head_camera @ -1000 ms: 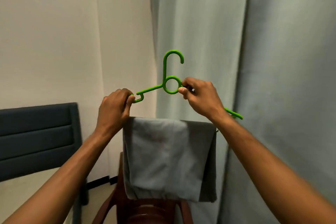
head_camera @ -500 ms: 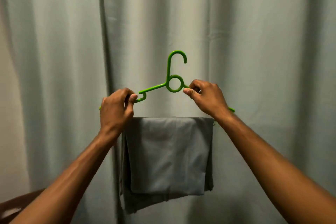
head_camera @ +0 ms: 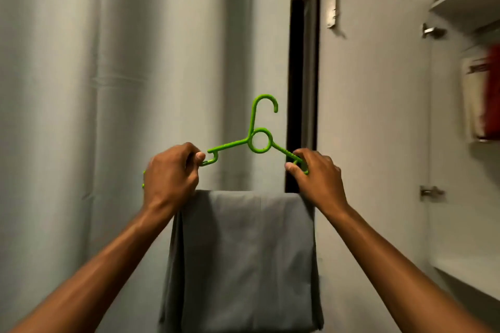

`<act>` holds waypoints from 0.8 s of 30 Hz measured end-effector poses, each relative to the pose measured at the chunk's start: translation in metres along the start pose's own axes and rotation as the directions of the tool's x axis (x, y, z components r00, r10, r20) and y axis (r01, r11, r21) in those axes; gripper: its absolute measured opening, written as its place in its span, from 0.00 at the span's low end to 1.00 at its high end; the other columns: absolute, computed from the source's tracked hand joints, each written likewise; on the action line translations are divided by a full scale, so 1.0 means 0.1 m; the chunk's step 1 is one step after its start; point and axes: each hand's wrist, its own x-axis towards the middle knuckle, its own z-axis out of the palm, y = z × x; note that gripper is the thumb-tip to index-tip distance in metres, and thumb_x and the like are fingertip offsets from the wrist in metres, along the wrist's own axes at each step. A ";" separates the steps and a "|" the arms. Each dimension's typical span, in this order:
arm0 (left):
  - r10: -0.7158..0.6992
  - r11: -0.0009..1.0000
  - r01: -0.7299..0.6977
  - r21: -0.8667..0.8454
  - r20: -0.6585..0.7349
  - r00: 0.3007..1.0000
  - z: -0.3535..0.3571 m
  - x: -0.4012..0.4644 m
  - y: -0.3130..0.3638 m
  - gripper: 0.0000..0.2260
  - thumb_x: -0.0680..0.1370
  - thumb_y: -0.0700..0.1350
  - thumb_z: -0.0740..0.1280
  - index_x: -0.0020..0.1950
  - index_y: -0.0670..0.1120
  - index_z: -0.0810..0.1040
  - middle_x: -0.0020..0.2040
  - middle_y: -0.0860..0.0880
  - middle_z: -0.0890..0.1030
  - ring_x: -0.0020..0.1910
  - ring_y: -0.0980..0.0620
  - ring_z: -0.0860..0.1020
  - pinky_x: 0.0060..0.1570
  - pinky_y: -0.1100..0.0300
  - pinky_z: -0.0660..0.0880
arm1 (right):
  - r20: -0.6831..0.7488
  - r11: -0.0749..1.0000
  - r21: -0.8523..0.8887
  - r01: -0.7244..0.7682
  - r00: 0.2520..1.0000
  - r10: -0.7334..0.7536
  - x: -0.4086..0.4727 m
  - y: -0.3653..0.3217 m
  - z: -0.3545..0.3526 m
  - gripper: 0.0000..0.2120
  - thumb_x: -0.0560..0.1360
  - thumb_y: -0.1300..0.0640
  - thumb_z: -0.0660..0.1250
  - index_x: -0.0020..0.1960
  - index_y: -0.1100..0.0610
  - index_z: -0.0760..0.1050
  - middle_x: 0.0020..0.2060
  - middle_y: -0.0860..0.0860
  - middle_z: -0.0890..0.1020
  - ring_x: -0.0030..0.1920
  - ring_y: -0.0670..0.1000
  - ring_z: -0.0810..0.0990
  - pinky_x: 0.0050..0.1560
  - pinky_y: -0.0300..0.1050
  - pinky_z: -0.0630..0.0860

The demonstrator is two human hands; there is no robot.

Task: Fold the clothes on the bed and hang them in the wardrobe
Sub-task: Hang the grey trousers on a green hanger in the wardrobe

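Left hand (head_camera: 170, 178): fingers (head_camera: 189, 153) curled tight round the left arm of the green hanger (head_camera: 259, 140), thumb tip pressed beside its small notch hook. Right hand (head_camera: 316, 176): fingers curled over the hanger's right arm, thumb (head_camera: 293, 170) beneath it, gripping. The hanger is held level in the air at chest height, hook upright and pointing right. Folded grey trousers (head_camera: 243, 259) hang doubled over the hanger's lower bar, which is hidden by the cloth; the fold touches the underside of both hands. Behind stands a pale grey curtain (head_camera: 108, 89). To the right, an open white wardrobe door (head_camera: 373, 116) with metal hinges (head_camera: 431, 192); shelf contents at the far right edge are blurred.
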 end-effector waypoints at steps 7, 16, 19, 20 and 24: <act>0.050 0.976 -0.028 -0.218 0.093 0.994 1.18 0.41 1.19 0.08 0.80 0.52 0.68 0.46 0.50 0.83 0.30 0.53 0.74 0.33 0.46 0.73 0.30 0.58 0.63 | -0.149 0.925 -0.373 -0.073 0.989 0.018 0.24 1.25 -0.78 0.14 0.82 0.46 0.60 0.55 0.57 0.74 0.49 0.53 0.82 0.44 0.58 0.79 0.40 0.45 0.68; 0.248 0.861 -0.046 -0.506 0.341 0.907 2.16 1.06 2.46 0.07 0.78 0.58 0.68 0.44 0.57 0.81 0.39 0.52 0.81 0.38 0.52 0.78 0.40 0.54 0.79 | -0.221 0.694 -0.699 -0.173 0.975 0.020 0.72 2.35 -1.82 0.15 0.85 0.50 0.55 0.65 0.57 0.70 0.54 0.56 0.81 0.49 0.61 0.80 0.43 0.50 0.72; 0.337 0.796 -0.044 -0.604 0.381 0.861 2.39 1.25 2.77 0.07 0.79 0.55 0.68 0.42 0.56 0.79 0.37 0.49 0.82 0.38 0.49 0.80 0.40 0.51 0.80 | -0.279 0.650 -0.716 -0.256 0.958 0.070 0.81 2.75 -2.10 0.15 0.85 0.52 0.53 0.67 0.57 0.68 0.56 0.57 0.79 0.51 0.63 0.80 0.45 0.53 0.74; 0.349 0.751 -0.011 -0.660 0.382 0.856 2.45 1.29 2.86 0.07 0.79 0.53 0.69 0.42 0.53 0.80 0.36 0.47 0.82 0.37 0.48 0.81 0.40 0.51 0.80 | -0.300 0.643 -0.713 -0.281 0.950 0.083 0.84 2.89 -2.20 0.15 0.85 0.52 0.53 0.68 0.57 0.68 0.56 0.58 0.79 0.51 0.63 0.80 0.46 0.55 0.76; 0.353 0.576 0.081 -0.814 0.337 0.873 2.80 1.27 3.44 0.08 0.80 0.48 0.69 0.42 0.49 0.81 0.34 0.48 0.80 0.32 0.52 0.79 0.35 0.58 0.77 | -0.351 0.622 -0.710 -0.331 0.931 0.096 0.90 3.49 -2.55 0.15 0.85 0.52 0.53 0.67 0.57 0.67 0.54 0.57 0.80 0.50 0.62 0.80 0.42 0.52 0.75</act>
